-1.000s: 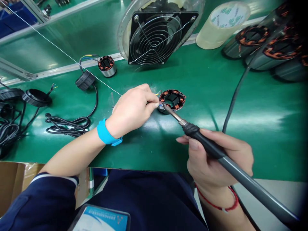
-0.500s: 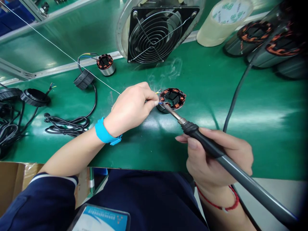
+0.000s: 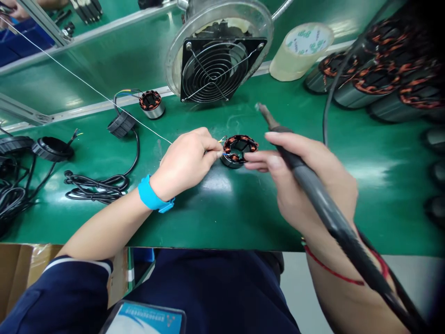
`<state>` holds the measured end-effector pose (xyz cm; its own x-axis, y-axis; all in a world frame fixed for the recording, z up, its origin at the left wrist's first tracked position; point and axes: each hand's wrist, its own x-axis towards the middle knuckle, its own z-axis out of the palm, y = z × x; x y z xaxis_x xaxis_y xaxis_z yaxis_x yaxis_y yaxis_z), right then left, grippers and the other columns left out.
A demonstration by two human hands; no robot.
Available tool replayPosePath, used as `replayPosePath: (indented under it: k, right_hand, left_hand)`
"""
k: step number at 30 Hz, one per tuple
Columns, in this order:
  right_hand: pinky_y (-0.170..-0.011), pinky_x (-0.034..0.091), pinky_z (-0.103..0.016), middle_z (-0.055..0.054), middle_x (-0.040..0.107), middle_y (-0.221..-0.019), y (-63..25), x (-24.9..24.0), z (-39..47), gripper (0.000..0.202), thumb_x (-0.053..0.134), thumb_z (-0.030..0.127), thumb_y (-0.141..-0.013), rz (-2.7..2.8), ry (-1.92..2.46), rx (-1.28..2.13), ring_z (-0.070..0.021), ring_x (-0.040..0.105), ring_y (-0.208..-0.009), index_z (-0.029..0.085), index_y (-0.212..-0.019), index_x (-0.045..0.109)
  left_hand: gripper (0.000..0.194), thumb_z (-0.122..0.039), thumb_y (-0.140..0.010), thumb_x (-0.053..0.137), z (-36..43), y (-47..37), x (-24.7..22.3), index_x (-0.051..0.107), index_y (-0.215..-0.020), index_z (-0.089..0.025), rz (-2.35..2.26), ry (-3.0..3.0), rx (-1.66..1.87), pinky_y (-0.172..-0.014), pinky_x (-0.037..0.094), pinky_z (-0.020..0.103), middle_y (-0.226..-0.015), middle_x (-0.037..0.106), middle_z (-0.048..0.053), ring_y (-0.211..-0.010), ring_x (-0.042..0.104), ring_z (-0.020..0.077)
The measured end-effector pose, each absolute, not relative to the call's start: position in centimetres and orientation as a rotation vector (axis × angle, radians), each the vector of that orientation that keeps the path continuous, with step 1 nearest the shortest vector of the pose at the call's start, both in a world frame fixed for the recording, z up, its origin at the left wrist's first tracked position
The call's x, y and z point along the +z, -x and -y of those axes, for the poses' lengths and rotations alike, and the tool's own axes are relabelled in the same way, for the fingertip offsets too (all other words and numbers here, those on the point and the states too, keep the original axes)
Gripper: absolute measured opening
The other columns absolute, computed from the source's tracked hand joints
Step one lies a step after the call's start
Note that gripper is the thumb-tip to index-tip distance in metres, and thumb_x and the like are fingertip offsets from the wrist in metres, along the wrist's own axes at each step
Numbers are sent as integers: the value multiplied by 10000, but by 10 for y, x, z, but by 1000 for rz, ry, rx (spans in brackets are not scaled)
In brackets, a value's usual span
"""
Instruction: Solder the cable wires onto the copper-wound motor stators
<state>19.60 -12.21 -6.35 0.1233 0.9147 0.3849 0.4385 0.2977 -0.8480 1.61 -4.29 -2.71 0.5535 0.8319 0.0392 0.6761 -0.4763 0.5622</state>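
My left hand (image 3: 191, 160) pinches a thin blue wire (image 3: 226, 154) at the left rim of a motor stator (image 3: 239, 150) with copper windings. A yellow wire end (image 3: 221, 140) shows just above those fingertips. White solder wire (image 3: 139, 119) runs from the upper left down to my left hand, its end hidden there. In my right hand (image 3: 309, 181) is a soldering iron (image 3: 313, 195), its tip raised up and to the right of the stator, apart from it. The outstretched fingers of that hand are by the stator's right side.
A fume fan with a wire guard (image 3: 213, 76) stands behind the stator. Beside it is a tape roll (image 3: 299, 51), then several more stators (image 3: 368, 83) at the right. Coiled black cables (image 3: 97, 183) and a wired stator (image 3: 152, 104) lie to the left.
The iron's tip has lifted off the stator, up and to the right. My right hand has turned, its fingers now nearer the stator. My left hand keeps its pinch.
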Motion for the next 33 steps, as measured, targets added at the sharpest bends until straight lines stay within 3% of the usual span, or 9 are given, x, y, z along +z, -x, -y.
replayPosePath:
  k: [5, 10, 19, 22, 25, 29, 33]
  right_hand:
    - [-891, 544, -373, -26, 681, -1053, -203, -64, 91, 384, 624, 256, -864, 1775, 1257, 578, -223, 666, -987, 254, -1241, 548]
    - [-895, 489, -428, -18, 647, -950, -196, -80, 84, 425, 587, 223, -836, 1779, 1236, 524, -224, 639, -911, 252, -1250, 495]
    - [-867, 456, -387, 11, 651, -838, -187, -84, 90, 422, 555, 109, -830, 1789, 1156, 378, -208, 621, -858, 274, -1212, 486]
    - [-880, 462, -392, 8, 657, -838, -188, -85, 91, 406, 544, 108, -835, 1800, 1141, 360, -206, 625, -857, 269, -1205, 492]
    - [-905, 465, -425, -24, 673, -932, -191, -87, 89, 440, 522, 106, -817, 1745, 1199, 347, -228, 632, -933, 259, -1227, 476]
    - [-999, 427, -483, -84, 613, -1243, -195, -90, 79, 580, 496, 92, -734, 1850, 1203, 471, -269, 564, -1170, 241, -1289, 417]
    - [-962, 450, -482, -90, 616, -1208, -195, -88, 77, 606, 493, 94, -684, 1944, 1182, 563, -285, 554, -1135, 224, -1273, 429]
  left_hand:
    - [192, -123, -856, 562, 43, -16, -26, 747, -820, -159, -1217, -2292, 418, -760, 505, 314, -825, 656, 37, -810, 617, 164]
    - [196, -116, -860, 560, 43, -16, -26, 747, -818, -160, -1226, -2284, 406, -746, 498, 312, -817, 653, 34, -800, 616, 164]
    - [156, -111, -852, 549, 42, -15, -28, 685, -799, -166, -1248, -2259, 377, -752, 480, 306, -853, 642, 26, -800, 600, 158]
    - [108, -164, -836, 601, 42, -11, -23, 619, -942, -155, -1327, -2257, 326, -708, 467, 299, -906, 638, 35, -775, 586, 158]
    - [296, -259, -825, 644, 38, -2, -14, 550, -1079, -138, -1375, -2242, 186, -685, 451, 294, -907, 643, 46, -768, 587, 168]
    - [155, -288, -882, 544, 27, 9, -4, 633, -877, -160, -1222, -2162, -68, -655, 421, 265, -800, 660, 21, -720, 580, 152]
    - [163, -260, -869, 530, 24, 13, -3, 634, -825, -143, -1182, -1907, 10, -605, 424, 228, -708, 657, 10, -641, 579, 122]
